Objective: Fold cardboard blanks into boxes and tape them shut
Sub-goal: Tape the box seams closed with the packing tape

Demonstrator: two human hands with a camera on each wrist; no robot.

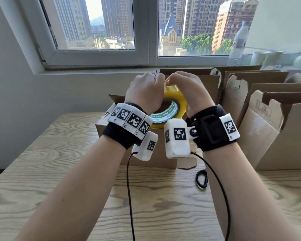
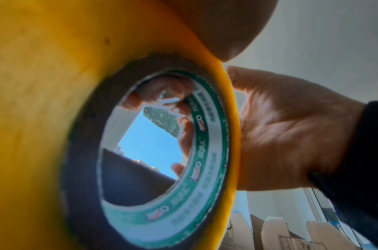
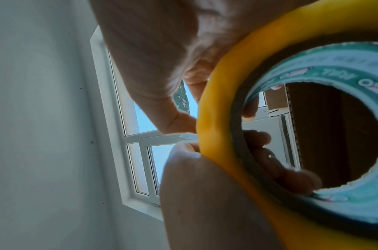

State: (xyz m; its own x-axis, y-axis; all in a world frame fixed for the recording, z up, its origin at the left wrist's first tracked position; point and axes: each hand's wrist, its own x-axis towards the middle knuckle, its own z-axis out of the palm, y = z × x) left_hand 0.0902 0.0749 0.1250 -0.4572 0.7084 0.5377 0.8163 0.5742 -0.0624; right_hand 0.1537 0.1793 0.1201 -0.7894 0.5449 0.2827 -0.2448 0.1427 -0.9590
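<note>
The yellow roll of packing tape (image 1: 175, 101) is held upright between both grips, left hand (image 1: 144, 92) and right hand (image 1: 189, 91) curled over its top edge, above the open brown cardboard box (image 1: 156, 153)

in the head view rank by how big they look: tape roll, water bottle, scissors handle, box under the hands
1. Box, though the hands hide much of it.
2. Tape roll and water bottle: look alike in size; the roll is partly covered and nearer, so unsure.
3. Scissors handle, only partly showing.
</note>
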